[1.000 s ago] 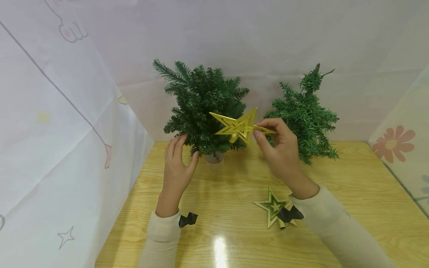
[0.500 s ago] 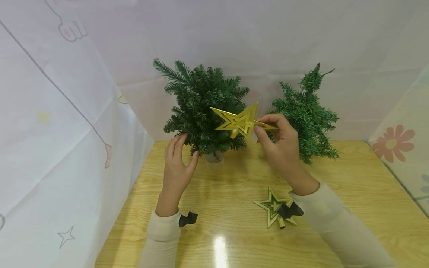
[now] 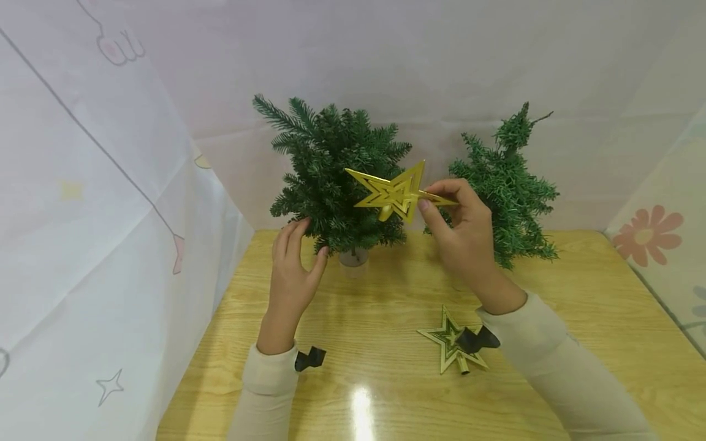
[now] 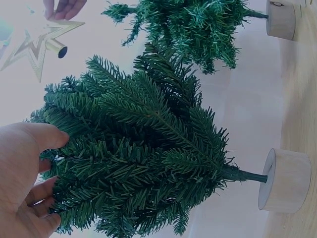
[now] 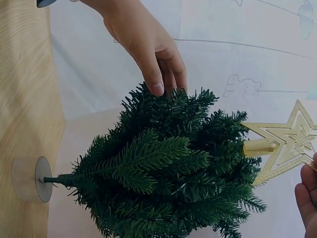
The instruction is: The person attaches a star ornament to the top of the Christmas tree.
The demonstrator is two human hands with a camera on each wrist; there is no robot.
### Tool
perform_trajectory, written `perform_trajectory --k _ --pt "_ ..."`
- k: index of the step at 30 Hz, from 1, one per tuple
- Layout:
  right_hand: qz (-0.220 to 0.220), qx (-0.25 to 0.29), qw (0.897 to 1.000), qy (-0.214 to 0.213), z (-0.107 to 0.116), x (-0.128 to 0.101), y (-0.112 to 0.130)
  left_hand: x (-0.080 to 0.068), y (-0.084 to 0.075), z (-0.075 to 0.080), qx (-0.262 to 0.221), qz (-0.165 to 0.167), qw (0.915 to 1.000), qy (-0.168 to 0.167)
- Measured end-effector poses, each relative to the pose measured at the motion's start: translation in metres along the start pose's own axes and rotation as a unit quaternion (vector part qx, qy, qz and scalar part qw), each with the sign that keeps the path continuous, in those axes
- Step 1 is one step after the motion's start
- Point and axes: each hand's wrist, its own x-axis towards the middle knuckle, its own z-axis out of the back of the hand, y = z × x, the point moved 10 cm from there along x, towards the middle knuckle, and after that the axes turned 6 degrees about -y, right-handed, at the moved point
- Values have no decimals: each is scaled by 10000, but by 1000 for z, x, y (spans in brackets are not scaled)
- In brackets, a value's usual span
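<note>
My right hand (image 3: 460,236) pinches one point of a shiny gold star tree topper (image 3: 393,191) between thumb and fingers. The topper has a short hollow tube (image 5: 260,147) behind it, which sits close to the upper tips of the nearer-left Christmas tree (image 5: 163,158) in the right wrist view. That dark green tree stands upright on a round pale base (image 4: 285,181). At its left side my left hand (image 3: 292,269) touches the foliage, thumb and fingers spread apart and fingertips right at the needles (image 4: 124,163).
A second, lighter green tree (image 3: 507,190) on its own round base (image 4: 281,20) stands to the right. Another gold star topper (image 3: 449,340) lies on the wooden table (image 3: 353,343), below the right wrist's black strap piece. Printed cloth (image 3: 386,55) walls in the table's back and sides.
My right hand has raised the star topper slightly, keeping it in front of the left tree. The left hand and both trees have stayed in place.
</note>
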Motion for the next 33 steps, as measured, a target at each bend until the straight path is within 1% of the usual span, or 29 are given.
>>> perform_trajectory --k 7,20,25,33 --pt "84 3 10000 -27 0 6 1 0 0 0 -1 25 10000 28" --pt "88 34 9999 -37 3 9 1 0 -1 1 -54 -9 10000 11" --pt "182 70 9998 -16 2 11 3 -1 -1 1 -40 5 10000 26" --pt "185 -71 9998 -17 1 14 7 0 -1 1 -39 -17 10000 11"
